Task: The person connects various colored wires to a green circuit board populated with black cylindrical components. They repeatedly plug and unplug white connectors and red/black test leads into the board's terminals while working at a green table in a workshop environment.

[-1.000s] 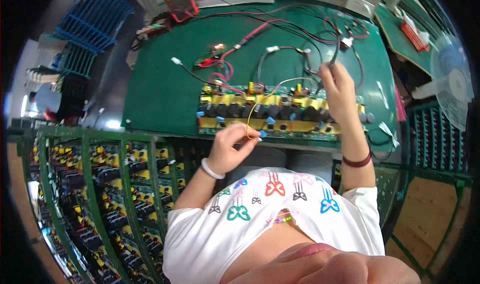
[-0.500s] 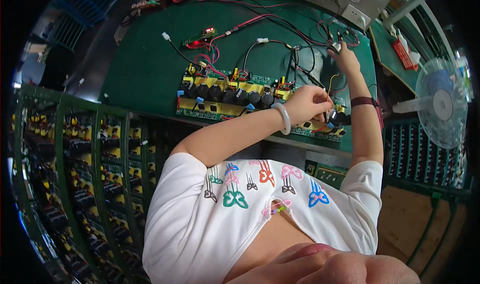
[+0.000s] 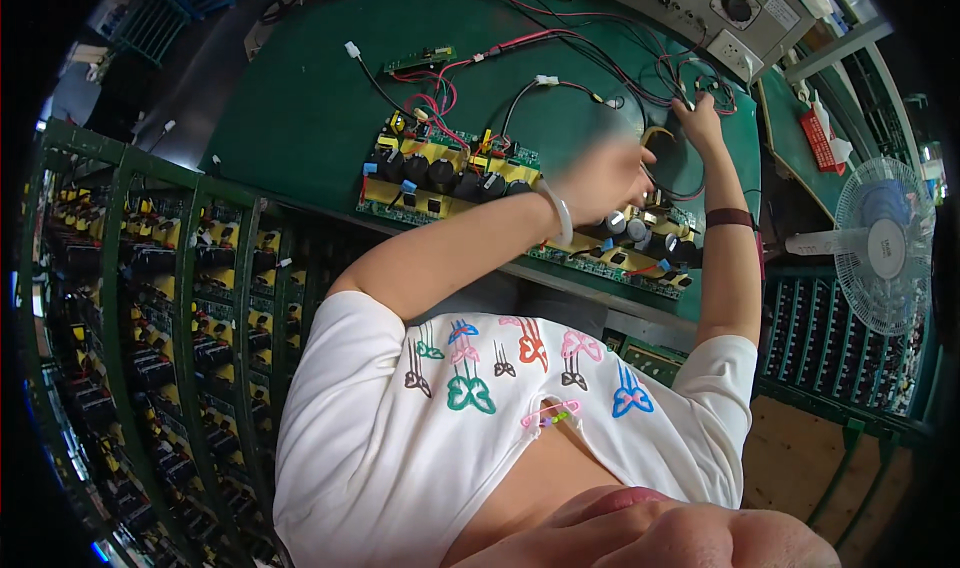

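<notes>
A long green circuit board (image 3: pixel 440 173), packed with black cylindrical capacitors, yellow-wrapped parts and blue-ended leads, lies along the bench's front edge. My left hand (image 3: pixel 603 186), blurred by motion, is over its right half and hides part of it. The fingers there look spread, with nothing visible between them. Farther back on the right, my right hand (image 3: pixel 700 123) has its fingers closed around a dark cable in a tangle of red and black cables (image 3: pixel 665 73). Wires run from the long board to a small green circuit board (image 3: pixel 420 60) behind it.
The green bench top (image 3: pixel 300 108) carries loose leads with white connectors (image 3: pixel 546 80). A grey metal instrument box (image 3: pixel 735 43) with a socket stands at the back right. To the right is a white fan (image 3: pixel 885 248); at the left, a green rack (image 3: pixel 185 298) full of similar boards.
My left hand has lifted off the long board's right part and moved slightly left and away. The red lights on the small board no longer show. My right hand stays by the cables.
</notes>
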The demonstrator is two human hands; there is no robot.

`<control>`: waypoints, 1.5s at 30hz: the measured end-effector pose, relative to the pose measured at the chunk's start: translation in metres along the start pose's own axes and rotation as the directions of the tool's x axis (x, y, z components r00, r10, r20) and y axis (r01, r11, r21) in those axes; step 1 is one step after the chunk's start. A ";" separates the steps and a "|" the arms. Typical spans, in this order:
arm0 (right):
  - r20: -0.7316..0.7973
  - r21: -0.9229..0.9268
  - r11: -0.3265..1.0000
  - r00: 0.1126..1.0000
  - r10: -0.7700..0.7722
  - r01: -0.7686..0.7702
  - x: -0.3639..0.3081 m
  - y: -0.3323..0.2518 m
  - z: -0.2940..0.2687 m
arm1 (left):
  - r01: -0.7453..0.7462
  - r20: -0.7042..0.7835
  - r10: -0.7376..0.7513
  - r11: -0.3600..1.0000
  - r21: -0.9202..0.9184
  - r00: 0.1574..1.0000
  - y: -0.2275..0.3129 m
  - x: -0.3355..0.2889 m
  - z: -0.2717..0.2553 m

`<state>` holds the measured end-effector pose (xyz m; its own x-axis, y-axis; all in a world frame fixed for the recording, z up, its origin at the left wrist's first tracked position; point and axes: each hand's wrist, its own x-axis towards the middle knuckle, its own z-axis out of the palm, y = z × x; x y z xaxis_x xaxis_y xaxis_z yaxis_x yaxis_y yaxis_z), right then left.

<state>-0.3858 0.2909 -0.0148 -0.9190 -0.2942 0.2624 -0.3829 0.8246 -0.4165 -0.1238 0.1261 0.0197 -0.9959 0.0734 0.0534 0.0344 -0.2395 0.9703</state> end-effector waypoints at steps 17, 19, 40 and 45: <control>0.112 0.017 0.624 0.619 -0.777 0.781 -0.042 -0.176 0.040 | 0.127 -0.329 0.522 0.385 0.914 0.787 0.081 -0.113 -0.189; 0.220 0.096 0.644 0.615 -0.757 0.759 -0.036 -0.177 0.048 | 0.164 -0.374 0.494 0.416 0.894 0.785 0.085 -0.137 -0.193; 0.353 0.137 0.715 0.641 -0.682 0.685 -0.033 -0.175 0.022 | -0.217 0.247 0.120 -0.219 0.951 0.962 0.039 -0.074 -0.167; 0.245 0.158 0.736 0.696 -0.676 0.659 -0.042 -0.179 0.019 | -0.287 0.287 -0.035 -0.257 0.923 0.957 0.050 -0.063 -0.167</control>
<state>-0.2804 0.1464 0.0319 -0.4035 -0.8799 0.2508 -0.9019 0.3365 -0.2708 -0.0735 -0.0523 0.0259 -0.9303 0.3570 0.0848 0.3541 0.9340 -0.0471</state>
